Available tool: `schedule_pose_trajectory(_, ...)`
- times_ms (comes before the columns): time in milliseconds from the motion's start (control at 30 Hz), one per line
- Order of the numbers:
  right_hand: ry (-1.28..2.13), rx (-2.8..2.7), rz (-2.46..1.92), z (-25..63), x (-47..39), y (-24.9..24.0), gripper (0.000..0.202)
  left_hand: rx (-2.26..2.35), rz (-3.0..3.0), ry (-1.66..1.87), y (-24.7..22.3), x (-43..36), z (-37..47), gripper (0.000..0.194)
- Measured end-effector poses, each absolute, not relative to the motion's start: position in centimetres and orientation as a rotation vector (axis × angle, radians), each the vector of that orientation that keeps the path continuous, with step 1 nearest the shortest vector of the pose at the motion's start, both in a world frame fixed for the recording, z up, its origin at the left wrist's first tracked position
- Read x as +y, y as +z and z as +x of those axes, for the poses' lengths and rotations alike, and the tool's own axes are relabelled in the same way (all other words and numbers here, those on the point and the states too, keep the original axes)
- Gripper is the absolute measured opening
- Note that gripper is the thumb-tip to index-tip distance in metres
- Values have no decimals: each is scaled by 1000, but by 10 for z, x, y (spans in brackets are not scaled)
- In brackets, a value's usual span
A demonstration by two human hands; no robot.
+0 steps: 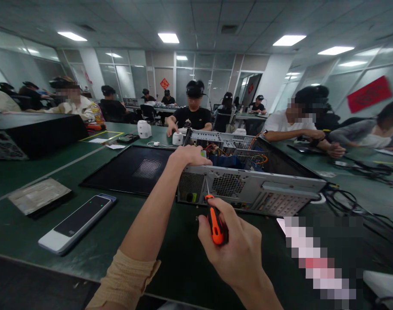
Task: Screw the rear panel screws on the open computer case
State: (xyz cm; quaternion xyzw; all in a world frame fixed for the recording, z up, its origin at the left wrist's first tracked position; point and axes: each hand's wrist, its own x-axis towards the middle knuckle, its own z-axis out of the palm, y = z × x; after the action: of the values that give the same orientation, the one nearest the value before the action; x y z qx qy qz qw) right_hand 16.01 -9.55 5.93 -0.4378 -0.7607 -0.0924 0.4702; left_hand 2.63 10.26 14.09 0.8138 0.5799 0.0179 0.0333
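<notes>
A computer case (293, 183) lies on its side in front of me, its top side open and its rear panel facing me. Wires and parts show inside. My left hand (192, 155) grips the upper left edge of the case, above the mesh of the power supply (191, 183); some of its fingertips are hidden. In my right hand (236, 237) is an orange and black screwdriver (216, 224). Its shaft points up and away, with the tip at the rear panel, just right of the power supply mesh. Whether the tip sits in a screw, I cannot tell.
A black side panel (119, 172) lies left of the case. Nearer are a hard drive (41, 196) and a white device with a dark screen (78, 224). A black computer case (38, 133) stands far left. Black cables (354, 206) lie right. People (194, 114) sit across the table.
</notes>
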Motion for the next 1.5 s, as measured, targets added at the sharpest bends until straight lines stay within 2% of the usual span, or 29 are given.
schedule_pose_trajectory(200, -64, -1928, -1265, 161, -100, 63, 25, 1777, 2511, 91, 141, 102, 26, 85)
schedule_pose_trajectory(333, -60, -1949, -1292, 164, -102, 61, 31, 1771, 2522, 95, 140, 103, 26, 85)
schedule_pose_trajectory(1167, -92, -1927, -1249, 163, -103, 49, 27, 1762, 2523, 87, 140, 103, 26, 85)
schedule_pose_trajectory(1500, 50, -1866, -1202, 171, -123, 34, 26, 1760, 2512, 111, 140, 103, 25, 88)
